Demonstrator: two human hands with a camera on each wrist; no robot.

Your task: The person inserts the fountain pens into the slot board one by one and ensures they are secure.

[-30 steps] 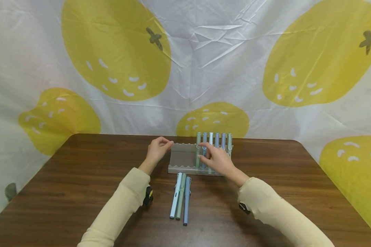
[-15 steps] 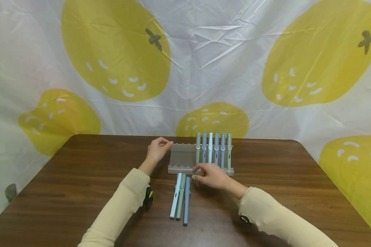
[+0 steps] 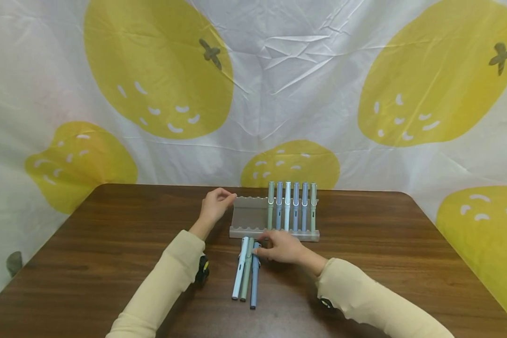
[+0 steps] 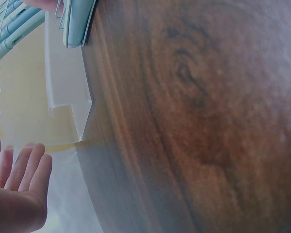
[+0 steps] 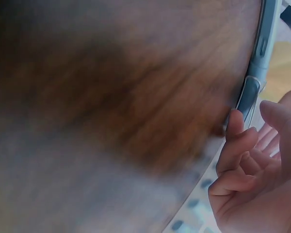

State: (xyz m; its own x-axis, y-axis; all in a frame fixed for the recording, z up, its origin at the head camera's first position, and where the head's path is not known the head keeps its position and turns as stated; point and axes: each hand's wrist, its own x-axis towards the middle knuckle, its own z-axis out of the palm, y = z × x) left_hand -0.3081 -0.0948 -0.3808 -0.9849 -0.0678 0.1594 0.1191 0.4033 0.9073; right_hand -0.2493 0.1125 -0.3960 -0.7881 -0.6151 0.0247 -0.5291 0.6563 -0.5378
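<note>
Since a second ago, the right hand (image 3: pixel 280 246) has come down toward 7 o'clock, from the standing pens (image 3: pixel 288 202) to the loose blue pen (image 3: pixel 254 286); the left hand (image 3: pixel 213 206) and the rack (image 3: pixel 249 218) have stayed put. Behind everything hangs a white cloth (image 3: pixel 300 108) printed with big yellow fruit. Below it spreads the brown table (image 3: pixel 76 263), and pale yellow sleeves (image 3: pixel 367 298) reach over it from 7 and 5 o'clock. Toward the table's 12 o'clock edge sits the rack, translucent, with scalloped edges. The left hand pinches its 10 o'clock corner between thumb and forefinger, the other fingers fairly straight. Just off the rack's 6 o'clock edge, the right hand is part curled, thumb and forefinger at the blue pen's cap end; whether they grip it I cannot tell. Six standing pens fill the rack's 3 o'clock side, caps up: green, blue, pale, two blues, green. At the rack's 7 o'clock three pens lie on the table, caps toward 12: pale pen (image 3: pixel 239 270), green pen (image 3: pixel 246 277), then the blue pen nearest the right hand.
</note>
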